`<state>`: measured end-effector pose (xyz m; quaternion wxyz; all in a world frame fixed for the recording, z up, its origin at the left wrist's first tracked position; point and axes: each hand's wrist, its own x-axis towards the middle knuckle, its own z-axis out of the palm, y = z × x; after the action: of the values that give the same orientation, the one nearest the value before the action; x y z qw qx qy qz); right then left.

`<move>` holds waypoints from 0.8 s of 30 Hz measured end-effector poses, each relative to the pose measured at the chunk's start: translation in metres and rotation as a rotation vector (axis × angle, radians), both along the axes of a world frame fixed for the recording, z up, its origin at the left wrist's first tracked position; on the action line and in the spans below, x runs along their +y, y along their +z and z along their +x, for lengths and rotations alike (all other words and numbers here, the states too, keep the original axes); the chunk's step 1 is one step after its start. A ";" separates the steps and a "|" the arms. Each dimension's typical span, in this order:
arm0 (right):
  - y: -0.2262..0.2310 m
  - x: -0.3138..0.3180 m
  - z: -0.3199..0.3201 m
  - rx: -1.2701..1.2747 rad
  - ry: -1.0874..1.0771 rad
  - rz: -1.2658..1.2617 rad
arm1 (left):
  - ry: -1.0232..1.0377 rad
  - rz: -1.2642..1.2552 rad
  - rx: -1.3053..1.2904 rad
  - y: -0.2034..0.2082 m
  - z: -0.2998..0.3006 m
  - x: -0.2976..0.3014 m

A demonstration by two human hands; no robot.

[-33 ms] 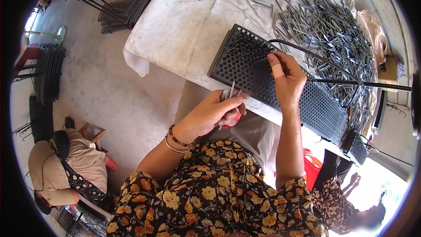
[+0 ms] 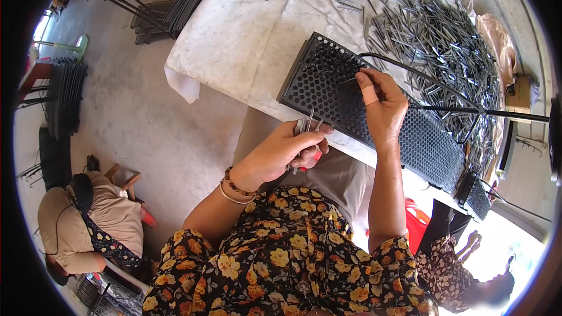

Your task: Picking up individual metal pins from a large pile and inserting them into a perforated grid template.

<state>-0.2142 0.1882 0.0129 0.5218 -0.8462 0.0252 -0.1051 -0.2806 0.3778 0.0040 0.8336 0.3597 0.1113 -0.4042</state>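
My left hand [image 2: 293, 149] is closed around a small bundle of short metal rods [image 2: 303, 124], whose ends stick out above and below the fingers. It is just off the near edge of a black perforated panel [image 2: 313, 90], which has rows of round holes. Over the panel's middle, my right hand [image 2: 383, 102] pinches thumb and fingers together, with tape round one finger. A thin dark rod [image 2: 349, 81] seems to reach from the pinch toward the holes; its far end is hard to make out. Short dark pieces [image 2: 331, 55] crowd the panel's far left part.
A heap of loose metal rods [image 2: 433, 41] covers the right side of the cloth-covered table [image 2: 234, 41]. Bent black bars [image 2: 456, 107] run from the panel rightward. Stacked black panels [image 2: 184, 9] stand on the floor at left. Other people sit at lower left [image 2: 96, 222] and lower right [image 2: 448, 275].
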 end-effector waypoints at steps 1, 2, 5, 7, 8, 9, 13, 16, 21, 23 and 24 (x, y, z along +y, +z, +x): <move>0.001 0.000 0.000 -0.053 0.048 -0.071 | 0.001 -0.001 0.001 -0.002 0.000 0.001; 0.001 0.001 0.000 -0.107 0.096 -0.142 | -0.001 -0.008 0.000 -0.005 -0.001 0.002; 0.002 0.002 0.001 -0.193 0.164 -0.271 | 0.001 -0.074 0.035 -0.009 0.000 0.006; 0.001 0.005 0.001 -0.229 0.184 -0.327 | 0.006 -0.131 0.072 -0.010 0.000 0.006; 0.001 0.006 0.001 -0.267 0.202 -0.384 | 0.031 -0.113 0.095 -0.010 0.000 0.006; -0.001 0.007 0.001 -0.266 0.204 -0.385 | 0.056 -0.096 0.117 -0.009 -0.001 0.005; -0.003 0.010 -0.002 -0.276 0.185 -0.518 | 0.066 -0.031 0.174 -0.006 -0.004 0.003; 0.001 0.012 -0.003 -0.247 0.166 -0.551 | 0.078 -0.063 0.219 -0.006 -0.005 0.004; 0.001 0.010 -0.004 -0.222 0.180 -0.551 | 0.016 -0.140 0.091 -0.013 -0.006 0.007; 0.003 0.011 -0.004 -0.249 0.158 -0.438 | 0.037 -0.146 0.057 -0.011 -0.005 0.006; 0.009 0.011 -0.007 -0.248 0.159 -0.439 | 0.053 -0.154 0.021 -0.009 -0.004 0.005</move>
<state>-0.2208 0.1993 0.0215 0.3313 -0.9191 -0.1288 -0.1699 -0.2844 0.3832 -0.0052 0.8679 0.2872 0.0981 -0.3932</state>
